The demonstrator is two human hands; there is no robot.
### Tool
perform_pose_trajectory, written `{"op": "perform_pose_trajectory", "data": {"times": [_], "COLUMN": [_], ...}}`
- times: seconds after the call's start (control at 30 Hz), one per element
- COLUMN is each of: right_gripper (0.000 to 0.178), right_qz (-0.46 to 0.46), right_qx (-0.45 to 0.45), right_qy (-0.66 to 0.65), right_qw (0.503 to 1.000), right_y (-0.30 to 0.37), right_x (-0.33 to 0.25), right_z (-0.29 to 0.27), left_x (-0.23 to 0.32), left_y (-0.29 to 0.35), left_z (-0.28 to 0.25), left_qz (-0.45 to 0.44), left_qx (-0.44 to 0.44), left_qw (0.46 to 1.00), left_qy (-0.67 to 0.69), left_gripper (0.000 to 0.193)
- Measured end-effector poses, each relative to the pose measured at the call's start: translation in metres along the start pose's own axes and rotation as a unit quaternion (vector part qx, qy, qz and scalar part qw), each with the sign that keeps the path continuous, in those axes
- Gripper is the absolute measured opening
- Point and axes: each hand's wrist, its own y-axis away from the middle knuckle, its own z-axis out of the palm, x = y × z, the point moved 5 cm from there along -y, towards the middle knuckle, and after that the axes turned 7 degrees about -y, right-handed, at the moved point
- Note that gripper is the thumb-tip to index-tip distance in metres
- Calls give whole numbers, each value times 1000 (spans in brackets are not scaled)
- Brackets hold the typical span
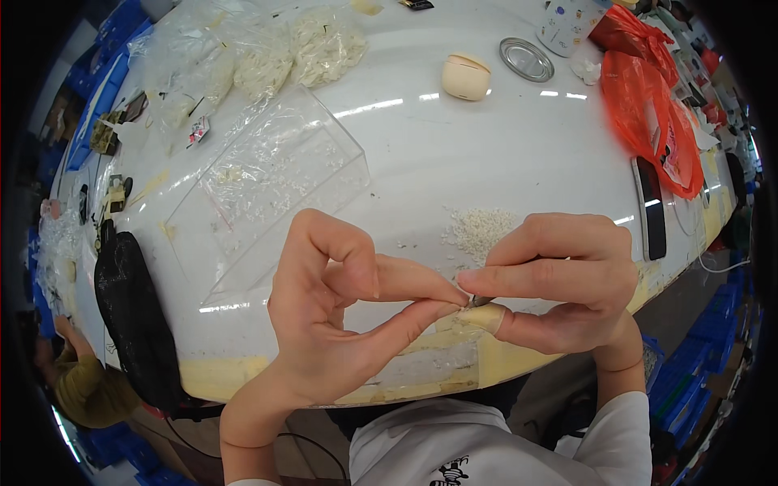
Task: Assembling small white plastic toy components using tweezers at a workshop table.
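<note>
Both hands meet above the table's near edge, fingertips almost touching. My left hand [328, 316] is closed in a pinch of thumb and forefinger, on a tiny whitish piece that the fingertips mostly hide. A small dark tool [482, 300] with a metal tip is gripped in my right hand [567, 283], its tip right at the left fingertips; its exact kind is hidden. A pale yellow finger cot [485, 317] covers the tip of one right-hand digit. Just beyond the right fingers lies a heap of small white pieces [480, 229].
A clear plastic tray [340, 134] holds scattered white bits, with filled clear bags [328, 49] behind it. A black pouch [138, 320] lies left. A cream case [466, 77], round metal lid [527, 60], red plastic bag [648, 113] and phone [649, 206] lie beyond and right.
</note>
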Motion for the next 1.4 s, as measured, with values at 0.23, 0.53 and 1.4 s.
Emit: {"op": "perform_pose_trajectory", "data": {"times": [0.23, 0.53, 1.4], "right_gripper": [28, 28, 30], "right_qz": [5, 5, 63], "right_qx": [12, 0, 48], "right_qy": [-9, -4, -59], "right_qw": [1000, 1000, 995], "right_y": [1, 3, -6], "right_x": [2, 8, -3], "right_z": [-3, 0, -9], "left_x": [-2, -4, -11], "left_y": [-2, -3, -7], "left_z": [2, 2, -1], "left_qz": [-21, -12, -263], "left_qx": [3, -4, 6], "left_qw": [999, 1000, 932], "left_qy": [47, 5, 250], "left_gripper": [62, 62, 13]}}
